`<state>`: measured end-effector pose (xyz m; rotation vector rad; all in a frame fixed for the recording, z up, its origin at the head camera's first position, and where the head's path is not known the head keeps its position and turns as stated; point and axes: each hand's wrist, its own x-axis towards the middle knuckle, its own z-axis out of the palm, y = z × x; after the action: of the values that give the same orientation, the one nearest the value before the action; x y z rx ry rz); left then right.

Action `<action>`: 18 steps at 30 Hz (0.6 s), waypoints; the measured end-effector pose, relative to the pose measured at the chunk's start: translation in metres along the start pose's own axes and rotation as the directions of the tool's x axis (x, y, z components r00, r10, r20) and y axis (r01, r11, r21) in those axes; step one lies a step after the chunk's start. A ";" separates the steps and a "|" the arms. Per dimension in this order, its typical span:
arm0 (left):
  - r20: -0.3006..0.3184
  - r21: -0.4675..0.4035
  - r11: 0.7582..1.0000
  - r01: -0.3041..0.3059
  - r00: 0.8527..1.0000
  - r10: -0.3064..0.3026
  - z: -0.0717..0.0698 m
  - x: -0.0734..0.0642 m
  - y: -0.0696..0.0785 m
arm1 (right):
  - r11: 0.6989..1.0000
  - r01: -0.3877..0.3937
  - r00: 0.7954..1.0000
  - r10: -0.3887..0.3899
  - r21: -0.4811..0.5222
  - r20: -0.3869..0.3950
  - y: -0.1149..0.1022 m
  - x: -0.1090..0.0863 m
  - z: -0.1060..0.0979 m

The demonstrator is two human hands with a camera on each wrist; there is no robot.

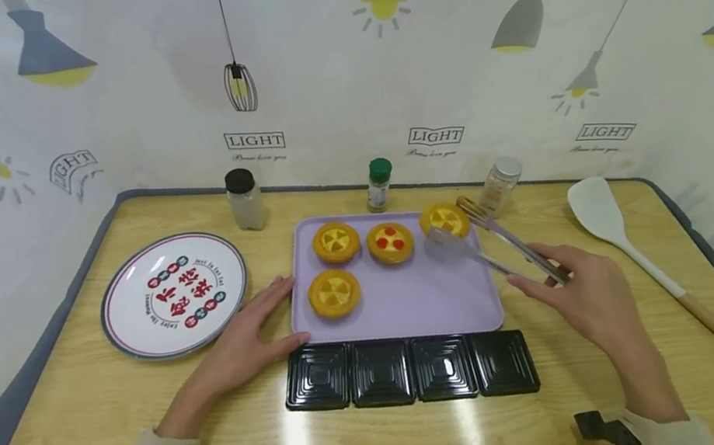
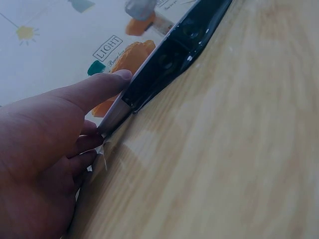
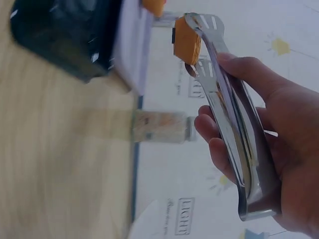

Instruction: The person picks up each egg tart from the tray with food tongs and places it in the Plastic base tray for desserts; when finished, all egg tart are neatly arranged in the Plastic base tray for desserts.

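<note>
In my right hand (image 1: 591, 289) I grip metal tongs (image 1: 525, 249), fingers and thumb around the arms. Between the tongs' slotted tips is a yellow-topped tart (image 1: 445, 221), at the far right corner of the lilac tray (image 1: 412, 300); the right wrist view shows this tart (image 3: 187, 42) sideways between the tips. My left hand (image 1: 246, 347) holds the tray by its left edge, thumb over the rim at the near corner. Also on the tray are two similar yellow-topped tarts (image 1: 336, 242) at the left and one tart with red dots (image 1: 390, 243).
Black square moulds (image 1: 382, 374) line the tray's near side. A white plate with red lettering (image 1: 152, 312) lies left. Behind stand a black-capped jar (image 1: 246, 202), a green-capped bottle (image 1: 378, 186) and a silver-capped shaker (image 1: 501, 186). A white spatula with wooden handle (image 1: 656, 275) lies right.
</note>
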<state>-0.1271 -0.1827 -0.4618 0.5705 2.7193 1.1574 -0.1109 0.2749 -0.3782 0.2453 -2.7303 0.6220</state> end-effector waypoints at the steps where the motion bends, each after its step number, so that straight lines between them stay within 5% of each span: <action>1: 0.000 0.003 1.000 -0.002 1.000 0.002 0.000 0.000 0.000 | 1.000 0.021 1.000 -0.021 0.024 -0.012 -0.004 -0.001 -0.002; 5: 0.000 0.004 1.000 -0.008 1.000 0.008 -0.001 0.000 0.001 | 0.977 0.169 0.985 -0.167 0.128 -0.031 -0.027 -0.003 -0.008; 9: 0.001 -0.004 1.000 -0.008 1.000 0.008 -0.002 0.001 0.000 | 0.924 0.308 0.946 -0.322 0.228 0.026 -0.054 -0.006 -0.007; 18: -0.014 -0.010 0.998 -0.061 0.998 0.061 -0.002 0.001 -0.003 | 0.835 0.390 0.847 -0.491 0.387 0.205 -0.090 -0.019 0.016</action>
<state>-0.1294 -0.1852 -0.4627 0.6514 2.7232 1.1930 -0.0766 0.1897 -0.3630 1.1121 -2.6654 0.9630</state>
